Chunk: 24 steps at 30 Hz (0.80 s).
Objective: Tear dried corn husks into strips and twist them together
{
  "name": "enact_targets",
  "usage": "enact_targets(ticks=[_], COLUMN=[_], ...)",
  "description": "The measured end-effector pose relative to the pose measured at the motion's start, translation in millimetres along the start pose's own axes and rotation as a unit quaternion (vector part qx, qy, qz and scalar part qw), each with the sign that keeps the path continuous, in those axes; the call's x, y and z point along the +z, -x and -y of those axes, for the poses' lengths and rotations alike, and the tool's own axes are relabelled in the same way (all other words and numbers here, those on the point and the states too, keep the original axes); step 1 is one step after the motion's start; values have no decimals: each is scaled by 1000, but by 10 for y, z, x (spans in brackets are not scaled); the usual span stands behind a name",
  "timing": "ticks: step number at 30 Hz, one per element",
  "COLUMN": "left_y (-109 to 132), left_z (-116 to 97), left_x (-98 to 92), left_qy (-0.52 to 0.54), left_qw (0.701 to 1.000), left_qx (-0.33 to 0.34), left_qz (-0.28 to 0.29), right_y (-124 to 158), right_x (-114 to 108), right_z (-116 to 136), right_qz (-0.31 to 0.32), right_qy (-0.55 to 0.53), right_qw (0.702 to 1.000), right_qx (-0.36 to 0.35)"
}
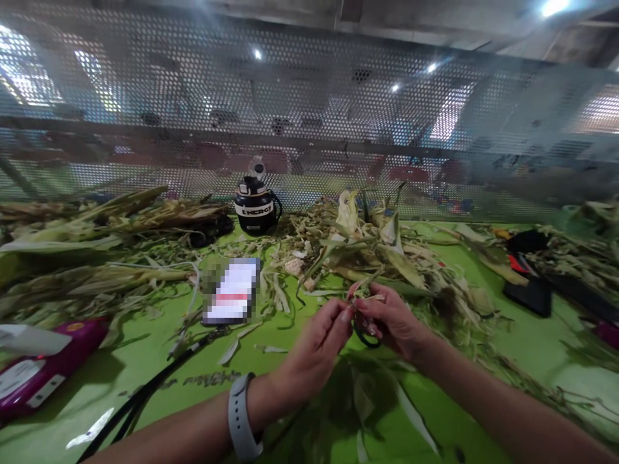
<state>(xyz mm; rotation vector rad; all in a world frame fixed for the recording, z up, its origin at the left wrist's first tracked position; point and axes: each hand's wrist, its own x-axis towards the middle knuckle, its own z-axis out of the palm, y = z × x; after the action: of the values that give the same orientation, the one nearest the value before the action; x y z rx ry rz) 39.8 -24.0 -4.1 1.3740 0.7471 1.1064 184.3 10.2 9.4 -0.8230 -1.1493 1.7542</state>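
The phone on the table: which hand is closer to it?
Left. The left hand sits just right of the phone; the right hand is farther right. Both pinch a husk strip.

Green table carries corn husks, phone, bottle.

Left hand and right hand meeting at lower centre, both pinching a thin husk strip, grey watch on left wrist, green table, husk piles across the middle, black jug above centre, perforated screen along the top
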Motion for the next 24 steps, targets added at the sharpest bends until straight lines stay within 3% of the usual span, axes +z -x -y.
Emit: enact_targets(ticks=[4,10,12,16,17,20,24], left_y=[9,-6,-14,-28,-31,-42,-51], left_z=[-43,61,81,118,131,179,224], left_x=[-21,-94,-117,-154,-162,-192,-255], left_qy=[-28,-111,-148,-232,-251,-299,-377], left_qw=[1000,993,988,972,967,951,917], left_qx=[1,-11,-9,23,33,71,132], left_qz=[7,-30,-36,-33,-37,-39,-16], right_y=[12,15,19,41,48,67,54], right_x=[-15,-17,-36,-77,-81,-67,-11], right_z=[15,-12,-33,-92,-108,-142,-150], right_qz=[11,-22,-29,-48,-55,-84,-88], right_qy=[34,164,259,448,462,441,294], right_qw=[999,984,958,852,839,857,945], right_qx=[-7,-63,-120,-267,-281,-253,-109])
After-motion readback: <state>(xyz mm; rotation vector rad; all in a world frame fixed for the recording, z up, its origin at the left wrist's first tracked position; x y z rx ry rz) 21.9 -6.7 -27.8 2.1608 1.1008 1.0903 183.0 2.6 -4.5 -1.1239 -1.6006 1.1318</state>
